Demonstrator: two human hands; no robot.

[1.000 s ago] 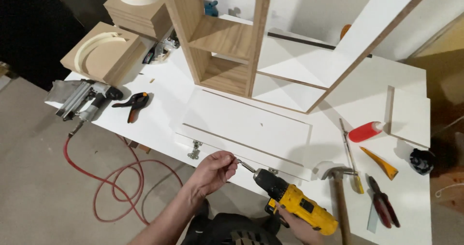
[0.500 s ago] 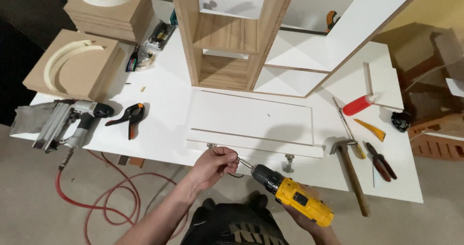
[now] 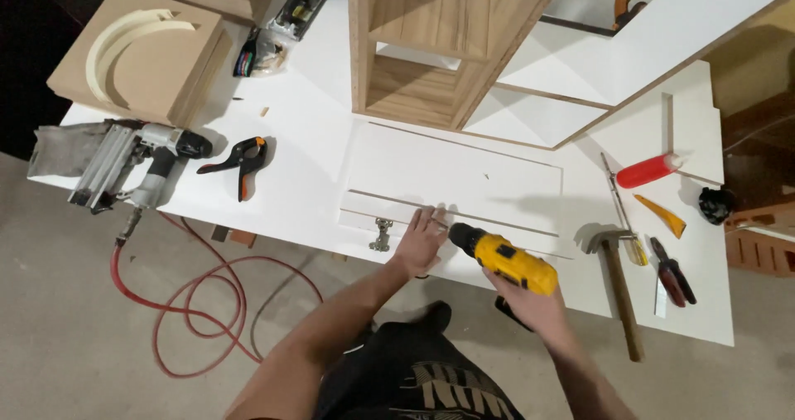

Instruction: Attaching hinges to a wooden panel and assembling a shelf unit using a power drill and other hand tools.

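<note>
Here the right hand [image 3: 530, 308] has its grip wrapped tight around the handle of a yellow and black cordless drill [image 3: 501, 254], whose nose points left toward the fingertips of the left hand [image 3: 421, 242]. The left hand lies flat, fingers spread and holding nothing, on the near edge of a flat white rectangular panel [image 3: 464, 176] that rests on the white desk [image 3: 306, 138]. Just left of that hand a small silver metal hinge [image 3: 382, 234] sits at the panel's edge. Behind the panel stands a wood-grain open shelf unit [image 3: 414, 47] with white boards leaning beside it. To the right lie a wooden-handled hammer [image 3: 619, 283], a red plastic bottle [image 3: 650, 171], an orange-yellow wedge-shaped tool [image 3: 661, 215] and red-handled pliers [image 3: 672, 272]. To the left lie a black and orange spring clamp [image 3: 238, 160] and a grey pneumatic nail gun [image 3: 132, 167], whose red hose [image 3: 203, 304] coils on the beige floor [image 3: 66, 329]. A brown board block with a pale curved strip [image 3: 137, 51] sits at the far left corner
</note>
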